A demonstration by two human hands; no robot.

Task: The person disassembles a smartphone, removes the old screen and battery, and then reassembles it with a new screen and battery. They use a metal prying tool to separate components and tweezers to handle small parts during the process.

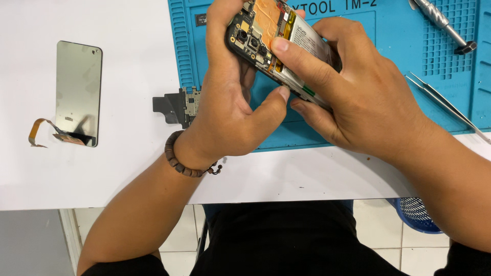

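My left hand [230, 110] and right hand [358, 97] both grip the opened phone [276, 46] (camera modules exposed); tweezers [445, 105] lie beyond my right fingers.

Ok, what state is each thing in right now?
Opened phone: back off, boards and battery exposed, held tilted above the mat.
Left hand: gripping the phone.
Right hand: gripping the phone.
Detached screen: flat on the table, ribbon cable loose.
Small circuit board: at the mat's edge.
Tweezers: idle.
Screwdriver: idle.
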